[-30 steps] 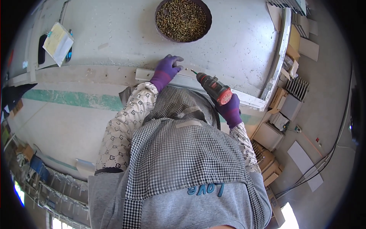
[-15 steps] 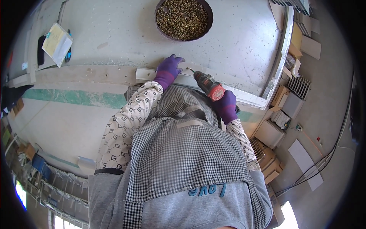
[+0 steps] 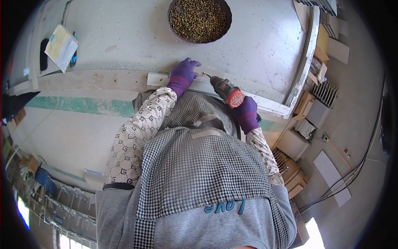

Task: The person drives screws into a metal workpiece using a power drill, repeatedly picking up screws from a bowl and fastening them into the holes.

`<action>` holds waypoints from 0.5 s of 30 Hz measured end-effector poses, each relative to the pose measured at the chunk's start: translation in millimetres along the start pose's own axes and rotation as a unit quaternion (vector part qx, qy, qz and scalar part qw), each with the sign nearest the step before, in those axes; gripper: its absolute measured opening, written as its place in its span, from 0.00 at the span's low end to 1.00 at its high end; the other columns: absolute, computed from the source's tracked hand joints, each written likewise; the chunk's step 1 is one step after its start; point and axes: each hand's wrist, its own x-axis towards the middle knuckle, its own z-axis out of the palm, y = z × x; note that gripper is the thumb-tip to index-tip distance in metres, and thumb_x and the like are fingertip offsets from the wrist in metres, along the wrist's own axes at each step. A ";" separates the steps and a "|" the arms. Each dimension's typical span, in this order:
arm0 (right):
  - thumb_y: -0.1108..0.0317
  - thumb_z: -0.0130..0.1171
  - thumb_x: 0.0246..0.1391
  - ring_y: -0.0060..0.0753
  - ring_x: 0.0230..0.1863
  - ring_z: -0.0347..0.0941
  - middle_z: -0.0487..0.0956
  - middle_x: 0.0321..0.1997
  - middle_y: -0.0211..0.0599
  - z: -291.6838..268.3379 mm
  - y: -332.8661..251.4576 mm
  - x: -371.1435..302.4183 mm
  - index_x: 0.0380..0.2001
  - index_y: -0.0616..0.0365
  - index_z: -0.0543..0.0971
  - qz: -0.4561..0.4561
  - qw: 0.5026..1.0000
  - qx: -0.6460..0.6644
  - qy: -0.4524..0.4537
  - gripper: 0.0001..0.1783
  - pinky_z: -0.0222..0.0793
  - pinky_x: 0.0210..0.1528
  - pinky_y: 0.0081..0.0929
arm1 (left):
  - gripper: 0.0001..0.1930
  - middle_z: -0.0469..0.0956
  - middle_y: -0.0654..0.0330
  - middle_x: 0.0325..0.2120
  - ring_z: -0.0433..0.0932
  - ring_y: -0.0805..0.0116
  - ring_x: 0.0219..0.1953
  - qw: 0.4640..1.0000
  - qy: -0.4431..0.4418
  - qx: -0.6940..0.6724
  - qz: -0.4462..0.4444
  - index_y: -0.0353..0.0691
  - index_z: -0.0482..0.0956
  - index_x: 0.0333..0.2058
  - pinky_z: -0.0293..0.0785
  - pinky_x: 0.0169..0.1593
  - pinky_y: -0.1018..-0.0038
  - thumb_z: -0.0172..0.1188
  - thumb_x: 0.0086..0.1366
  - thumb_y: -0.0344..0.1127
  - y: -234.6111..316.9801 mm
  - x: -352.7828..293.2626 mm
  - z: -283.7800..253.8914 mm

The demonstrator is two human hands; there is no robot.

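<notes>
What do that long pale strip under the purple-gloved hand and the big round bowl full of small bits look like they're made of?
The long pale strip looks like painted or coated metal, perhaps plastic: thin, straight, folded edges, dull white sheen. The dark round bowl seems metal or hard plastic, with a thin matte rim. The small brownish-gold pieces in it glint like metal screws, though they are too small to be sure.

My left hand [image 3: 183,75] rests on the rail [image 3: 215,88]; my drill [image 3: 226,90] just right; bowl [image 3: 200,20] beyond.
</notes>
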 end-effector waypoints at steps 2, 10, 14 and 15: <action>0.53 0.66 0.44 0.53 0.28 0.78 0.79 0.23 0.49 4.5 1.2 0.9 0.26 0.58 0.82 0.005 1.000 -0.017 0.002 0.18 0.72 0.31 0.41 | 0.21 0.74 0.56 0.35 0.75 0.58 0.35 1.000 0.001 -0.001 0.004 0.49 0.78 0.47 0.74 0.41 0.64 0.65 0.52 0.31 -0.6 0.2 0.5; 0.55 0.62 0.47 0.54 0.31 0.78 0.80 0.26 0.49 -5.9 -19.0 7.6 0.28 0.56 0.82 0.048 0.996 -0.056 -0.047 0.15 0.72 0.34 0.44 | 0.21 0.74 0.57 0.34 0.75 0.59 0.34 1.000 -0.004 -0.003 -0.003 0.49 0.78 0.47 0.73 0.41 0.65 0.65 0.52 0.31 1.0 0.4 -1.4; 0.53 0.60 0.48 0.54 0.33 0.78 0.80 0.27 0.50 -11.1 -26.1 9.6 0.30 0.55 0.82 0.062 0.994 -0.053 -0.069 0.16 0.72 0.35 0.43 | 0.21 0.74 0.58 0.34 0.75 0.59 0.34 1.000 0.000 -0.003 -0.004 0.50 0.78 0.47 0.73 0.41 0.65 0.65 0.52 0.31 -0.6 0.4 -0.4; 0.53 0.60 0.49 0.54 0.33 0.78 0.81 0.28 0.49 -11.7 -27.7 10.1 0.31 0.54 0.82 0.071 0.993 -0.059 -0.075 0.16 0.72 0.36 0.43 | 0.21 0.74 0.58 0.34 0.75 0.59 0.34 1.000 0.000 -0.004 -0.005 0.50 0.78 0.47 0.73 0.41 0.65 0.65 0.52 0.31 -0.7 0.3 -0.2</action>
